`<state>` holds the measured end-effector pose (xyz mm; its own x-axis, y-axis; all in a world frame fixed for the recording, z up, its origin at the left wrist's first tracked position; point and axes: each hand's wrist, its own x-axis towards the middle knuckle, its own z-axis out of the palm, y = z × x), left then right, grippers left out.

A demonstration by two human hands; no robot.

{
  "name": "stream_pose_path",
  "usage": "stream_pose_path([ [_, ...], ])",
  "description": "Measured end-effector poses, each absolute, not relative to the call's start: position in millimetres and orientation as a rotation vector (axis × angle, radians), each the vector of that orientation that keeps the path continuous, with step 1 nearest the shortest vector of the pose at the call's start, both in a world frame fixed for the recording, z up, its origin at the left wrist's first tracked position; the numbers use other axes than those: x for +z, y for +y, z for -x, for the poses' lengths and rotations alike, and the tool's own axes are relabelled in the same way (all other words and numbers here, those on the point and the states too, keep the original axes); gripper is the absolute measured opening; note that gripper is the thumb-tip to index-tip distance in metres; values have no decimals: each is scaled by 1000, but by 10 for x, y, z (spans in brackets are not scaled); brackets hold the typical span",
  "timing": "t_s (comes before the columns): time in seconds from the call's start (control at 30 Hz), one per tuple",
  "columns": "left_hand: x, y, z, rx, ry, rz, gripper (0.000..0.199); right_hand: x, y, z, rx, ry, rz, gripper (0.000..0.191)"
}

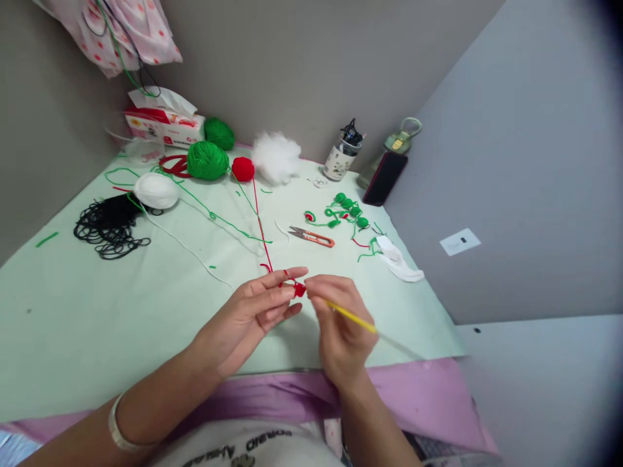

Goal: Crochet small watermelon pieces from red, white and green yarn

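A small red crocheted piece (299, 290) is pinched between the thumb and fingers of my left hand (260, 301), with red yarn looped over the index finger. That strand runs up to a red yarn ball (243, 169). My right hand (343, 324) grips a yellow-handled hook (353, 317), its tip end at the red piece. The fingertips of both hands nearly meet there. Beyond them, orange-handled thread snips (312, 237) lie on the pale green cloth (146, 324).
Green yarn balls (207, 161), white stuffing (276, 157) and a tissue box (165, 126) stand at the back. White yarn (156, 190) and black cord (109, 224) lie left. Small green pieces (346, 203), a phone (385, 178) and a pen jar (341, 159) are at right.
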<state>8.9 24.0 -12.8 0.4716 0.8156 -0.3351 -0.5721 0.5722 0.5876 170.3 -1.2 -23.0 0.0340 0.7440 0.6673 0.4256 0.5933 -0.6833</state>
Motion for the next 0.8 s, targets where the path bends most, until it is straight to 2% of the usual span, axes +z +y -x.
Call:
stream_pose_path([
  [0.13,-131,251,-61,913,641,-437,27,-178,39,-1730,703,-1215,955,17],
  [0.27,-106,206,-111,954,694,-584,37,-184,60,-1697,825,-1208,944,15],
  [0.37,-94,186,-126,967,741,-658,40,-182,55,-1669,800,-1269,964,15],
  [0.5,-86,203,-105,957,801,-685,32,-151,26,-1657,743,-1316,977,17],
  [0.6,-94,212,-120,979,801,-648,36,-178,-15,-1647,501,-1514,1045,21],
  [0.7,-125,214,-142,959,736,-544,36,-246,-45,-1648,188,-1754,1060,34],
  [0.8,-167,234,-120,912,651,-457,30,-266,-26,-1682,257,-1674,1003,33],
])
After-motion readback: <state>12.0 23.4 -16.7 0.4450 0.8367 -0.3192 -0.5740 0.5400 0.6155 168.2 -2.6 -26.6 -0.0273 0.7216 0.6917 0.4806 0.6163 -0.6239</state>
